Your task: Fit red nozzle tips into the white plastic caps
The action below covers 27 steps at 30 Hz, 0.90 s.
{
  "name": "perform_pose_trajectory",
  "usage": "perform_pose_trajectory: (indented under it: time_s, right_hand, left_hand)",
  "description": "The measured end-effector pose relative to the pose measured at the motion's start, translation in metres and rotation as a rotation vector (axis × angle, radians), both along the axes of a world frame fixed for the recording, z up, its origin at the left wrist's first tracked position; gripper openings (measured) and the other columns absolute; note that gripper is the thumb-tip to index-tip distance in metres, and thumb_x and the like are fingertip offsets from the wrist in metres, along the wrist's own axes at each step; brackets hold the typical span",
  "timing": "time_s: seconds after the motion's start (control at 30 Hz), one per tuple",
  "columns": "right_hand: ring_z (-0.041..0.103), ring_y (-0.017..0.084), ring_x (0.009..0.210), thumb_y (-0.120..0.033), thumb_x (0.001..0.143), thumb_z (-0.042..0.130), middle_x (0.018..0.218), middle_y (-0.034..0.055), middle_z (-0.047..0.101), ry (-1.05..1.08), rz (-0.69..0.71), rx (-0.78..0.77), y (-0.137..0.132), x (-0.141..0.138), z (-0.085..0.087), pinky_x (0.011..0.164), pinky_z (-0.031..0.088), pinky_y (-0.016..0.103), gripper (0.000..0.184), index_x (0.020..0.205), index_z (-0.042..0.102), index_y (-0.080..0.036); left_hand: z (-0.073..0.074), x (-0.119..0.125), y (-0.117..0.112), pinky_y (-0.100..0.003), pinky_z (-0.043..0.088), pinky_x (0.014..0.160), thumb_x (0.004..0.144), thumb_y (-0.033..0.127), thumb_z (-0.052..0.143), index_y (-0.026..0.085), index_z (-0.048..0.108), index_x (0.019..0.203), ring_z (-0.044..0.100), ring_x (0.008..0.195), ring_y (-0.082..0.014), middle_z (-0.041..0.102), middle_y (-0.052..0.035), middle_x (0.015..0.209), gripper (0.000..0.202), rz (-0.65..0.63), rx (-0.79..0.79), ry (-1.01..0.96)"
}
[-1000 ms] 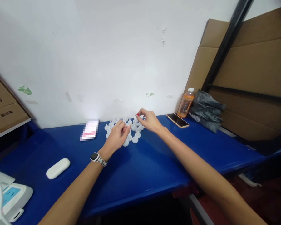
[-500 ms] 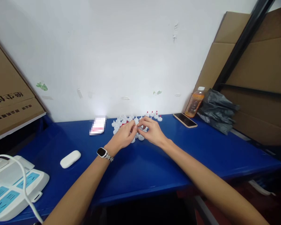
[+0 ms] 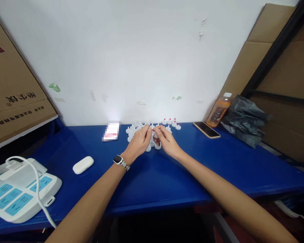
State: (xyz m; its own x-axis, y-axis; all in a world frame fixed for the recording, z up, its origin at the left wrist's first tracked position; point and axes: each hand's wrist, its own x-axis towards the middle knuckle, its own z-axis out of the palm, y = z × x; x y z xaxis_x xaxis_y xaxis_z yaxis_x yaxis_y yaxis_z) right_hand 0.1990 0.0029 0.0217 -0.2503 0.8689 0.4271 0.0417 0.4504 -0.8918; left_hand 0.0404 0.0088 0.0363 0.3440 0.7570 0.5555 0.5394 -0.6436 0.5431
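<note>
Over a cluster of white nozzle caps (image 3: 131,134) at the wall side of the table, my two hands meet fingertip to fingertip. My left hand (image 3: 141,139), with a watch (image 3: 118,160) on its wrist, is closed in a pinch; whatever it holds is hidden. Thumb and fingers of my right hand (image 3: 167,140) are pinched too, and the small thing between them is too small to name. A whitish part shows just under the right fingers. Several loose caps lie below the hands. To the right stand several white caps with red tips (image 3: 178,126).
On the blue table (image 3: 152,189) are a white case (image 3: 83,165), a power strip (image 3: 22,199) with its cord, and a blurred card (image 3: 111,131). At right are a phone (image 3: 207,130), a drink bottle (image 3: 218,110) and a black plastic bag (image 3: 245,119). Cardboard (image 3: 20,91) flanks the left.
The view has shifted, so the table things sit further right in the picture. Both hands remain together at the caps, fingertips still pinched, with a slightly wider gap between the palms.
</note>
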Motion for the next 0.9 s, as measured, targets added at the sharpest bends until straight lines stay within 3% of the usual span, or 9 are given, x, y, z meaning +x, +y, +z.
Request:
perform_pose_trajectory:
  time_s: [0.13,0.27,0.37,0.47,0.57,0.77,0.9]
  right_hand:
    - [0.031,0.008,0.044,-0.059,0.089,0.053,0.058,-0.0093,0.03,0.166,-0.02,-0.122,0.003,-0.006,-0.004,0.044,0.029,0.022,0.037,0.084,0.045,-0.024]
    - [0.027,0.008,0.042,-0.061,0.085,0.057,0.056,-0.0107,0.021,0.242,0.001,-0.236,0.004,-0.008,-0.002,0.043,0.026,0.022,0.04,0.081,0.041,-0.025]
    - [0.027,0.009,0.043,-0.062,0.087,0.054,0.056,-0.0105,0.023,0.215,0.009,-0.22,0.004,-0.008,-0.002,0.044,0.027,0.022,0.039,0.082,0.04,-0.025]
    - [0.034,0.01,0.048,-0.06,0.093,0.046,0.059,-0.0079,0.032,0.116,-0.062,-0.079,0.002,-0.008,-0.003,0.047,0.032,0.024,0.036,0.084,0.043,-0.024]
    - [0.042,0.012,0.055,-0.05,0.098,0.042,0.064,-0.0049,0.042,-0.057,-0.234,0.127,-0.005,-0.007,0.0,0.054,0.037,0.026,0.03,0.09,0.049,-0.023]
    - [0.058,0.019,0.076,-0.035,0.1,0.04,0.086,0.0035,0.06,-0.305,-0.399,0.338,-0.014,-0.007,0.006,0.072,0.046,0.032,0.019,0.109,0.05,-0.022]
    - [0.058,0.025,0.098,-0.033,0.1,0.039,0.107,0.0118,0.061,-0.44,-0.487,0.514,-0.008,-0.007,0.003,0.087,0.046,0.039,0.022,0.113,0.051,-0.02]
  left_hand:
    - [0.0,0.002,-0.003,-0.031,0.033,0.064,0.105,0.035,0.028,0.022,0.038,0.084,0.048,0.068,-0.0162,0.048,0.0001,0.076,0.026,0.001,0.045,0.083]
    - [0.0,0.0,-0.002,-0.031,0.037,0.069,0.105,0.033,0.026,0.022,0.042,0.088,0.05,0.073,-0.0168,0.051,-0.0021,0.082,0.026,-0.045,0.06,0.14]
    - [0.0,-0.001,0.0,-0.031,0.037,0.071,0.105,0.032,0.028,0.021,0.044,0.088,0.05,0.076,-0.017,0.051,-0.0027,0.085,0.025,-0.065,0.093,0.149]
    - [-0.002,0.002,0.0,-0.03,0.036,0.07,0.104,0.032,0.03,0.021,0.043,0.083,0.048,0.075,-0.0164,0.05,-0.002,0.082,0.027,-0.1,0.114,0.108]
    - [-0.004,0.01,-0.002,-0.029,0.034,0.065,0.104,0.034,0.031,0.02,0.042,0.079,0.045,0.067,-0.0145,0.048,-0.0001,0.073,0.031,-0.082,0.058,-0.044]
    - [-0.009,0.028,-0.002,-0.027,0.032,0.055,0.1,0.052,0.036,0.018,0.047,0.074,0.039,0.058,-0.0114,0.043,0.002,0.064,0.044,-0.096,-0.223,-0.494]
    - [-0.009,0.034,0.0,-0.024,0.029,0.05,0.092,0.057,0.048,0.018,0.044,0.067,0.035,0.053,-0.0088,0.039,0.0038,0.059,0.046,-0.146,-0.458,-0.724]
